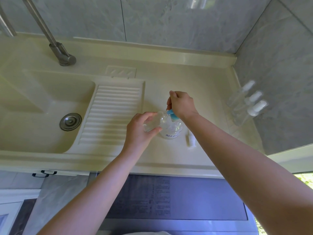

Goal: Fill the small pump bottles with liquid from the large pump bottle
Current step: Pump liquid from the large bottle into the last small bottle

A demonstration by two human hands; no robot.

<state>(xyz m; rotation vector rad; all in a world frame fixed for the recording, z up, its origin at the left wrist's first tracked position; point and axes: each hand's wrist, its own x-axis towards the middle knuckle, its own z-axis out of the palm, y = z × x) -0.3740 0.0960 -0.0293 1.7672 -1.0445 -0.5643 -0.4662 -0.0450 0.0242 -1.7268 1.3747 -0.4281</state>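
Small bottle [153, 122] tilted in left hand [139, 131] — mouth at large bottle's [171, 130] pump.

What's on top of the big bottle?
A blue pump top, with the right hand over it. The left hand holds a small bottle at its spout. The hand hides the pump's head.

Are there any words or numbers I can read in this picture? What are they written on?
Large pump bottle: dark blue print low on its clear front, too blurred to read.
Dark panel below the counter edge: rows of small pale print, too small and blurred to read.
Small pump bottles by the wall: no writing shows.
So nothing here can be quoted for sure.
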